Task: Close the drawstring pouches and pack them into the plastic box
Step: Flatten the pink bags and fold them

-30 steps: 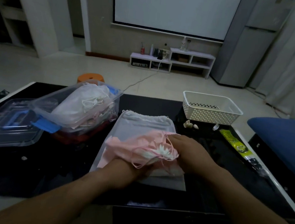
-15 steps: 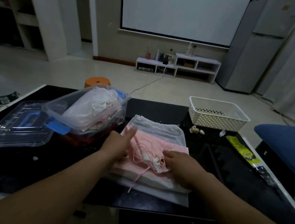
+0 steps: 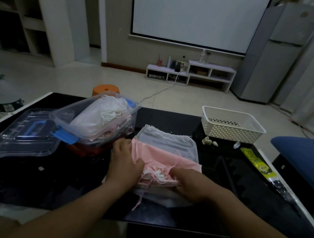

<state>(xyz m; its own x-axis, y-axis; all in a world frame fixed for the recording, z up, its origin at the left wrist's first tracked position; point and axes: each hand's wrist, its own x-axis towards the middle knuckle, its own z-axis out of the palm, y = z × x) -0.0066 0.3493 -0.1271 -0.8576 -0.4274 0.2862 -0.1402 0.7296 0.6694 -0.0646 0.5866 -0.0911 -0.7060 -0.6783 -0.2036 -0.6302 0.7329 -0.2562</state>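
head: worn on head | faces forward and down | close over black table (image 3: 171, 120) | single view

No writing can be read anywhere. The yellow packet (image 3: 256, 164) at about three o'clock on the black table (image 3: 171, 118) carries dark print, too blurred to make out. The red can (image 3: 159, 62) on the low shelf (image 3: 211, 68) at twelve o'clock is too small to read.

The glossy black desk (image 3: 71, 177) is gleaming; the matt pink cloth pouch (image 3: 160, 155) is creasing; at ten o'clock the smooth clear plastic box (image 3: 65, 113) is glinting.
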